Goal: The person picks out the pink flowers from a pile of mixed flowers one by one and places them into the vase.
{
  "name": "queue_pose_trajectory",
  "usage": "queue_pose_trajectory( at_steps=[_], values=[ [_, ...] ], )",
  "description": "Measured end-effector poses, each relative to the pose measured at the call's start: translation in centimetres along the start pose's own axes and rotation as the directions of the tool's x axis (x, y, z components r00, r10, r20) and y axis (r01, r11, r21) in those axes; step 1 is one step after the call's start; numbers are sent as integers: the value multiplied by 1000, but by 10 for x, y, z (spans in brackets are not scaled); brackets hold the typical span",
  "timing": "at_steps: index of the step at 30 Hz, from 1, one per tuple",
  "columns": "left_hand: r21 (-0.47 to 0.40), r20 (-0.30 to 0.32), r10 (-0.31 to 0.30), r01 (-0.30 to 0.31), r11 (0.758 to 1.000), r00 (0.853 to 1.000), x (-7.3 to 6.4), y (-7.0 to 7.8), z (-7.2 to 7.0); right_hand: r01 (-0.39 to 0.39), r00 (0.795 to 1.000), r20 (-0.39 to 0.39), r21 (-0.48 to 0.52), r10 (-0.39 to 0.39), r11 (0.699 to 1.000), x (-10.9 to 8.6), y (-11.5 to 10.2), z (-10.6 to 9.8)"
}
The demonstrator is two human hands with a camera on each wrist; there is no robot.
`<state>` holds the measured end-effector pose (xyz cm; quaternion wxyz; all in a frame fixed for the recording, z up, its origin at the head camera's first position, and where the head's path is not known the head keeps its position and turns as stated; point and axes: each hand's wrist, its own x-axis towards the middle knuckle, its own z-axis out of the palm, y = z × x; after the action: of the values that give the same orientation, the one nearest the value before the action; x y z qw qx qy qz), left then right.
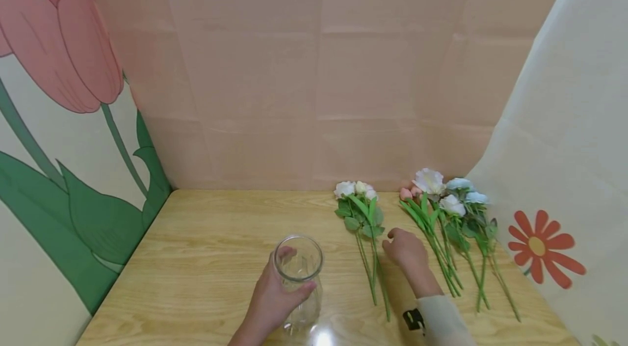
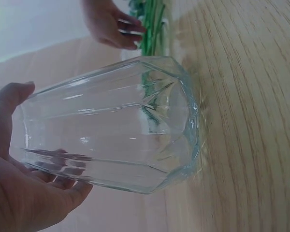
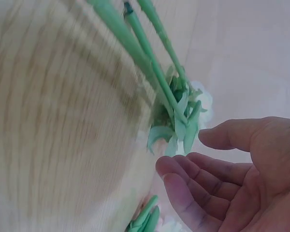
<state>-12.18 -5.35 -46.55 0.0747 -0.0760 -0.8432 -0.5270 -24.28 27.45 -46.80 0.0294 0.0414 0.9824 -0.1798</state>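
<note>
My left hand [image 1: 275, 297] grips a clear glass vase [image 1: 306, 302] around its upper body, thumb on the near side and fingers curled behind. In the left wrist view the faceted vase [image 2: 106, 125] has its base right at the wooden tabletop. Just right of a small bunch of white and pale pink flowers [image 1: 360, 210] is my right hand [image 1: 408, 252], holding nothing. In the right wrist view its fingers [image 3: 203, 169] are loosely bent, the thumb apart from them, close to the green leaves [image 3: 181, 116] of a bunch.
A larger group of flowers [image 1: 451, 204], white, pink and pale blue, lies at the right side with stems toward me. A pinkish cloth [image 1: 314, 73] hangs behind the wooden table [image 1: 206, 259]. Printed flower sheets stand at left and right. A black object [image 1: 414, 319] is at my right sleeve.
</note>
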Motion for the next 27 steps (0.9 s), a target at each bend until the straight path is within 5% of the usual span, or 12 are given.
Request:
queue_pose_trajectory(
  at_steps=[27],
  values=[
    [-23,9,-21,21,1000,1000,1,-1,-1,-89,994,61,-48,92,995,2,56,-32]
  ],
)
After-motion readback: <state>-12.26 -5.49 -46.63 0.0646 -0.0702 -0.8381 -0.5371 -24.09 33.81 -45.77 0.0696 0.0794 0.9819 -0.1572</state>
